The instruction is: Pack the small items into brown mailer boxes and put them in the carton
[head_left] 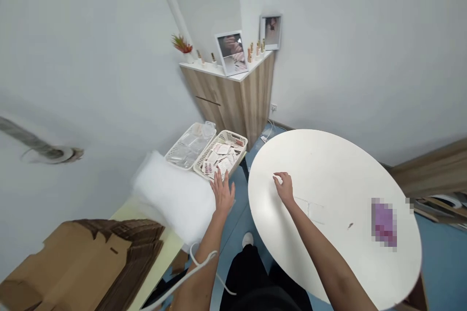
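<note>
My left hand [223, 193] reaches out with fingers spread over the near edge of a white plastic basket [239, 155]. Inside lie several small white packets [222, 149], some with pink-purple prints. Whether the fingertips touch the packets I cannot tell. Over the left part of the white oval table [328, 155], my right hand [284, 187] is loosely curled, a gap showing between thumb and forefinger and nothing visible in it. Just beyond the right wrist, a clear, flat plastic piece [316, 213] lies on the tabletop, partly behind my forearm.
A second basket [189, 146] holds clear plastic packaging. White wrapping material [175, 189] and stacked cardboard [83, 257] occupy the left table. A blurred purple item [384, 223] and a small dark scrap [350, 225] lie on the oval table. A wooden cabinet [233, 102] stands in the corner. A white cable [197, 267] crosses my left forearm.
</note>
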Demonstrator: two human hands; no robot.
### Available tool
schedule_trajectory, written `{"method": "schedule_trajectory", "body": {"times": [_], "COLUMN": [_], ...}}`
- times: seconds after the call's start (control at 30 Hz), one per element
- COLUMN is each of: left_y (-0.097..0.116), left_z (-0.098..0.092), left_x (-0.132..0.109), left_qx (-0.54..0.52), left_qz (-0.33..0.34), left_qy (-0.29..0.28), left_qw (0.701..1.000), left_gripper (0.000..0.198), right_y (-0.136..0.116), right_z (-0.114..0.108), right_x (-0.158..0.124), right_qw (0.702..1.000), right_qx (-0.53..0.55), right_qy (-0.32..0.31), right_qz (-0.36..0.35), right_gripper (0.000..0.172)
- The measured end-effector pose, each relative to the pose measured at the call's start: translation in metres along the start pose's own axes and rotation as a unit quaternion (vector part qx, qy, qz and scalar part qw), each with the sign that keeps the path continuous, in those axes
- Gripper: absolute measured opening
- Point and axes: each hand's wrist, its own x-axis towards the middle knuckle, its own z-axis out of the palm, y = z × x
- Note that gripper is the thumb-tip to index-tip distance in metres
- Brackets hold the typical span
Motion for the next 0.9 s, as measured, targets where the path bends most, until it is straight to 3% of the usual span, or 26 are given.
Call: {"method": "schedule_trajectory", "body": {"times": [0.1, 0.2, 0.37, 0.5, 0.67, 0.9], "left_y": [-0.037, -0.061, -0.082, -0.088, -0.090, -0.089], "left_z": [-0.010, -0.012, -0.012, -0.014, -0.018, -0.021], "left_x": [0.000, -0.007, -0.019, -0.021, -0.022, -0.021], "left_qx": [0.016, 0.003, 0.029, 0.040, 0.047, 0.049], "left_qz": [-0.027, -0.019, 0.019, 0.035, 0.036, 0.032], "left_qy": [-0.007, -0.024, -0.067, -0.074, -0.078, -0.095], "left_qw": [0.999, 1.000, 0.997, 0.996, 0.995, 0.994], "left_gripper": [0.057, 0.058, 0.060, 0.061, 0.063, 0.066], "right_y": [-0.044, -0.084, -0.133, -0.156, -0.167, -0.170], "right_z": [0.045, 0.091, 0.164, 0.211, 0.246, 0.261], "right_x": [0.014, 0.024, 0.040, 0.054, 0.064, 0.063], "right_qw": [0.996, 0.985, 0.950, 0.927, 0.912, 0.911], "right_qx": [-0.003, -0.036, -0.134, -0.195, -0.246, -0.266], "right_qy": [-0.049, -0.103, -0.194, -0.241, -0.263, -0.244], "right_qz": [-0.072, -0.134, -0.202, -0.212, -0.194, -0.197], "right_gripper": [0.026, 0.025, 0.026, 0.024, 0.021, 0.010]}}
